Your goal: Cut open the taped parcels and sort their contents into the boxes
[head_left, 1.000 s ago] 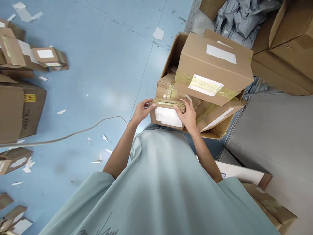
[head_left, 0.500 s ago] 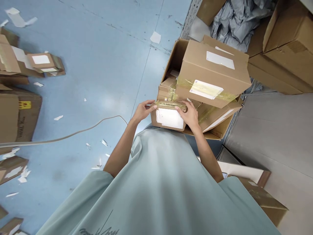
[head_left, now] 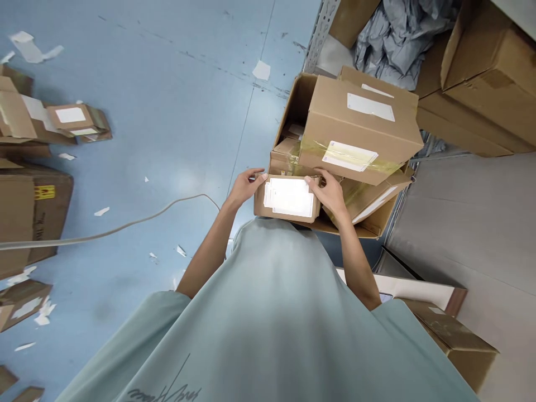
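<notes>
Close to my body, a small cardboard box (head_left: 262, 204) with a white label (head_left: 291, 197) facing up is held between my two hands. My left hand (head_left: 248, 187) grips its far left corner, thumb on the top face. At the far right corner, my right hand (head_left: 329, 194) grips it the same way, thumb by the label's edge. The fingers behind the box are partly hidden. Just beyond it stands a large open carton (head_left: 299, 92) filled with taped boxes, the biggest of them a labelled cardboard box (head_left: 364, 125) on top.
Grey plastic mailing bags (head_left: 387, 44) and more cartons (head_left: 481, 84) are at the upper right. A cable (head_left: 167, 211) runs across the blue floor (head_left: 167, 111) on the left, among paper scraps. Several boxes (head_left: 42, 206) line the left edge; another box (head_left: 456, 335) lies at lower right.
The small box has tilted, so its label now faces up more fully and its taped far side no longer shows. Both hands stay on it.
</notes>
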`<state>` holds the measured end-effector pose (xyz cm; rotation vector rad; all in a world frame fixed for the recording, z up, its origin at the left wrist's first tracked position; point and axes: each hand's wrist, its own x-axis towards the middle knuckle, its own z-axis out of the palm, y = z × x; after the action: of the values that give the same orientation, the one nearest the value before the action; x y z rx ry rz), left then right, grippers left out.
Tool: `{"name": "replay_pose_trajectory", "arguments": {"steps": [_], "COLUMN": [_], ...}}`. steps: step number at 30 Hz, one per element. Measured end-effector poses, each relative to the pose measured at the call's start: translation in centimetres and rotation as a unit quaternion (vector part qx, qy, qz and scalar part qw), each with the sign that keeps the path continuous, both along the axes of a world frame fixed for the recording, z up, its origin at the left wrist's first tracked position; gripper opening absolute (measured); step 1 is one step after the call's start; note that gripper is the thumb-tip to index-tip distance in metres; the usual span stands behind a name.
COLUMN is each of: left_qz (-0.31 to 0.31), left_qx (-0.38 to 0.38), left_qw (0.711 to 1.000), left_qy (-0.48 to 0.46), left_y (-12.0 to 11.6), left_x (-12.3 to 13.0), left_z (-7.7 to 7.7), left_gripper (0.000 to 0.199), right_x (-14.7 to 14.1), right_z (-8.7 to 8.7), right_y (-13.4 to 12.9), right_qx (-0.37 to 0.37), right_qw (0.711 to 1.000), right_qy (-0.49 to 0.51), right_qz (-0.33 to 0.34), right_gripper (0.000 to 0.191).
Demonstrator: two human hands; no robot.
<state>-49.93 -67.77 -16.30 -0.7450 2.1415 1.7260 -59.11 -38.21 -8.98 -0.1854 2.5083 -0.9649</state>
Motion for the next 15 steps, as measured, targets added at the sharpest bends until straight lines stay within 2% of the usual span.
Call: {"name": "replay_pose_trajectory", "arguments": {"steps": [2, 4, 7, 9, 11, 15], "left_qz": [0.004, -0.002, -0.029, -0.050, -0.067, -0.078], "left_qx": [-0.013, -0.045, -0.119, -0.161, -0.185, -0.203], "left_qw": [1.000, 0.999, 0.992, 0.985, 0.979, 0.974], "left_qy": [0.000, -0.011, -0.034, -0.041, -0.045, -0.062], "left_y": [-0.1, 0.0, 0.5, 0.9, 1.3, 1.8], "left_x": [-0.7, -1.6, -3.4, -4.7, -5.7, -6.7], "left_z": [-0.1, 0.0, 0.1, 0.3, 0.2, -0.2], "left_gripper": [0.072, 0.070, 0.071, 0.075, 0.077, 0.075], "right_x": [0.6, 1.7, 4.0, 5.2, 6.0, 6.7], "right_z": [0.7, 1.3, 1.5, 1.2, 0.6, -0.3], "right_y": [1.5, 2.9, 4.1, 4.4, 4.3, 4.3], "right_qx": [-0.058, -0.086, -0.061, -0.044, -0.038, -0.029], "right_qw": [0.998, 0.993, 0.989, 0.985, 0.981, 0.978], "right_qy": [-0.032, -0.057, -0.077, -0.085, -0.086, -0.061], "right_qz": [0.020, 0.054, 0.111, 0.142, 0.168, 0.197], "right_gripper": [0.093, 0.115, 0.152, 0.165, 0.168, 0.158]}}
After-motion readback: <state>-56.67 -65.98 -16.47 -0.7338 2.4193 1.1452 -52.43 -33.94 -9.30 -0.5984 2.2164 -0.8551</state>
